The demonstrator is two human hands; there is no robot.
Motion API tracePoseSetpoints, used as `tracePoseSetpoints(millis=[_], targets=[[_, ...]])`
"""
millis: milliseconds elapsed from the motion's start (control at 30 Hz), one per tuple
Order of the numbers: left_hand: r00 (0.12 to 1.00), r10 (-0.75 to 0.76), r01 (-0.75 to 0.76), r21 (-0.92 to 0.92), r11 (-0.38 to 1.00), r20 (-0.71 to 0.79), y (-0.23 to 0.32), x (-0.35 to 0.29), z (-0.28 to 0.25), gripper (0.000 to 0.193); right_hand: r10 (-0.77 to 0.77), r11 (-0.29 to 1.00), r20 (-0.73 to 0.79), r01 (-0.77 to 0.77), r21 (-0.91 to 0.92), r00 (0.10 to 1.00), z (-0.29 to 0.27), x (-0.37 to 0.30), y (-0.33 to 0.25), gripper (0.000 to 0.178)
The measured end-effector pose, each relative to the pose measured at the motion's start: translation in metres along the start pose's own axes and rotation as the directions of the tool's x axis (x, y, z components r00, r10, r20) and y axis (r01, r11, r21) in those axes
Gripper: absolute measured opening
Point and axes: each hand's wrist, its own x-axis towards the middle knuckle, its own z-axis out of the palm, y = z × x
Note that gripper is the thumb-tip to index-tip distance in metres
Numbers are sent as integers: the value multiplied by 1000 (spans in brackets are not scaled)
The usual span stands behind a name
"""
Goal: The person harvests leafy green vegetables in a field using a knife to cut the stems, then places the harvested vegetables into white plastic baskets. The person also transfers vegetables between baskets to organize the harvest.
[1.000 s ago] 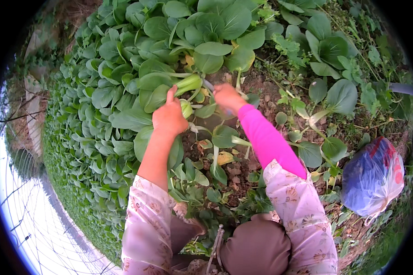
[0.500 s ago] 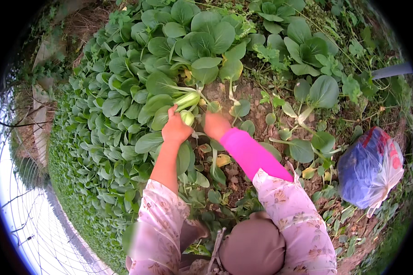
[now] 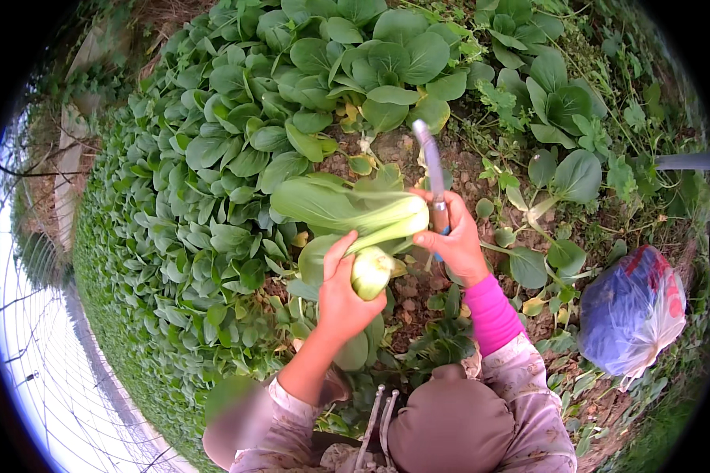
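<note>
My left hand [image 3: 345,296] grips bok choy, its fingers wrapped round a pale green, bulbous base [image 3: 371,272]. A second bok choy head [image 3: 394,219] lies just above it, its white stalk end pointing right and its broad leaves spreading left. In my right hand [image 3: 463,243] is a knife [image 3: 431,162] with a bluish handle, the blade pointing up and away. The right thumb is beside the cut end of the upper head; whether it touches is hard to tell.
Dense bok choy plants [image 3: 205,189] fill the left and far side. Loose leaves and small plants [image 3: 528,260] lie on the soil at right. A tied plastic bag [image 3: 631,311] with blue contents rests at the right. Wire fencing [image 3: 51,363] stands at lower left.
Both hands have come up and right from the plant bed. The bok choy, earlier low among the plants, is now lifted in my left hand, and the knife has come into clear view.
</note>
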Motion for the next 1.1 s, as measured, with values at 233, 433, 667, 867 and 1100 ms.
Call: tracePoseSetpoints(millis=[233,433,667,867,1100], targets=[[992,-88,101,-138,985,95,-12,-29,-25,57,60,719,113,35,-694,992,2,-20,-21,45],[964,-193,257,-452,854,183,-18,-45,-43,62,7,802,244,141,-581,970,10,-30,-37,35],[930,-279,365,-710,603,241,-21,-58,-53,70,-167,692,111,196,-695,980,2,-28,-41,45],[957,-89,219,-483,848,277,-24,-65,-37,72,91,994,74,-86,-68,993,33,-35,-20,58],[983,9,120,-686,718,182,-2,-36,-38,84,26,978,-1,-26,-209,1000,36,-40,-21,48]])
